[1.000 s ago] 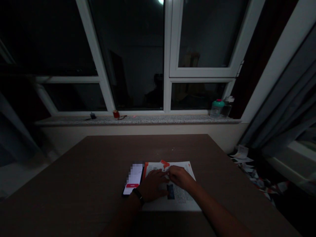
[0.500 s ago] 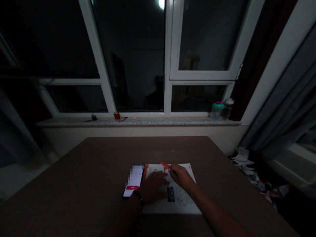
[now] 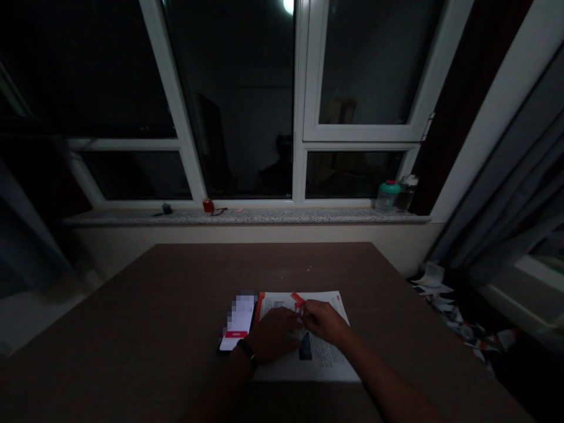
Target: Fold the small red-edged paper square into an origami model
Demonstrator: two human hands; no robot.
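An open magazine or booklet (image 3: 328,355) with printed text and a dark picture lies on the brown table (image 3: 176,305). Over its upper part, my right hand (image 3: 325,321) is closed in a pinch on a small red paper piece (image 3: 296,299), whose free end sticks out up and to the left. My left hand (image 3: 275,336), with a dark band at the wrist, lies over the left of the page. Its fingers are drawn together against the paper piece's lower part, close to my right fingertips. The fingertips partly hide the piece.
A phone (image 3: 238,320) with a lit screen lies left of the pages. Along the windowsill (image 3: 273,217) stand a small red jar (image 3: 208,205), a dark small item (image 3: 166,208) and a teal-lidded container (image 3: 388,197). Loose papers (image 3: 434,282) are heaped right of the table.
My left hand, flat and spread on the page before, has drawn its fingers together and up toward the right hand. The red paper piece has shifted slightly right and tilted more steeply.
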